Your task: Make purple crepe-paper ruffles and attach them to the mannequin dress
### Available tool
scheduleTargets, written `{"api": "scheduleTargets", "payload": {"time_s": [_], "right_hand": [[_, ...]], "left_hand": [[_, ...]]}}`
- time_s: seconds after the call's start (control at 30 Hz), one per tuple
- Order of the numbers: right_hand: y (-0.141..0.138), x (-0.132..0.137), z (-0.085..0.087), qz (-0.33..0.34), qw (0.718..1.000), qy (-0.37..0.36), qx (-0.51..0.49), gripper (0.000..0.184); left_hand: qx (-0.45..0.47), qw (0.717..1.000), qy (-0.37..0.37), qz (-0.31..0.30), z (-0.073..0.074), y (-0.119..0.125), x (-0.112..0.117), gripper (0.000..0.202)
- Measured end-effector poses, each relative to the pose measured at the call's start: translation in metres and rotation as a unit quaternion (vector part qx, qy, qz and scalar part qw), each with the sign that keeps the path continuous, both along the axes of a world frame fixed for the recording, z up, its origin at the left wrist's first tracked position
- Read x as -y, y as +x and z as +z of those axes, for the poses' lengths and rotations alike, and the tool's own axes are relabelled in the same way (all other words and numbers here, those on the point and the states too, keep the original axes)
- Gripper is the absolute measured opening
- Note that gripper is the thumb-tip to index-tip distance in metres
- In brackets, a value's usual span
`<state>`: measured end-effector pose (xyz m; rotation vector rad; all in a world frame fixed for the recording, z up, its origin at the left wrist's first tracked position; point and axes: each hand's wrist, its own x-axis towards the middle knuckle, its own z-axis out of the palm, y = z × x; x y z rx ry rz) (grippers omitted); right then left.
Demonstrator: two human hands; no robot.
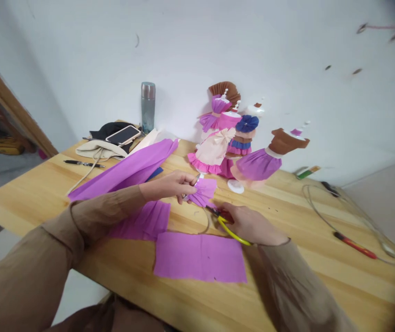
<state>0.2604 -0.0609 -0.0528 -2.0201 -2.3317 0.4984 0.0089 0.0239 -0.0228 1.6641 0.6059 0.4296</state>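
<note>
My left hand (pixel 171 184) is closed in a pinch on a small pleated piece of purple crepe paper (pixel 204 190), held just above the wooden table (pixel 321 276). Just right of it, my right hand (pixel 249 224) is wrapped round a yellow-handled tool (pixel 230 228) whose dark tip points toward the pleated piece. A flat purple sheet (pixel 200 256) lies in front of my hands, another crumpled purple piece (pixel 145 221) sits under my left forearm, and a long purple roll (pixel 128 169) stretches off to the back left.
Several small dress forms in paper dresses (pixel 225 138) stand at the back by the wall. A steel flask (pixel 148 106), a phone (pixel 123 134) on a bag, and a pen (pixel 83 163) lie back left. A red-handled tool (pixel 354 245) and wire loop (pixel 321 207) lie right.
</note>
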Motion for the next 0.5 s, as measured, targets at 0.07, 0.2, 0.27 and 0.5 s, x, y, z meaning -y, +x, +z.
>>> {"api": "scheduleTargets", "payload": {"time_s": [0.07,0.2,0.27,0.5], "right_hand": [[-0.006,0.0,0.0,-0.018,1.0,0.01,0.014,0.04],[-0.009,-0.003,0.001,-0.014,1.0,0.02,-0.003,0.053],[-0.006,-0.003,0.003,0.012,0.999,0.016,-0.03,0.052],[-0.001,-0.006,0.014,-0.044,0.984,0.123,-0.123,0.022]], "left_hand": [[-0.017,1.0,0.003,-0.004,-0.001,0.002,0.003,0.018],[-0.02,1.0,0.001,-0.004,-0.003,0.002,0.006,0.029],[-0.02,1.0,0.002,-0.01,-0.003,0.001,0.006,0.034],[-0.042,0.998,0.047,-0.013,0.001,0.001,0.012,0.029]]}}
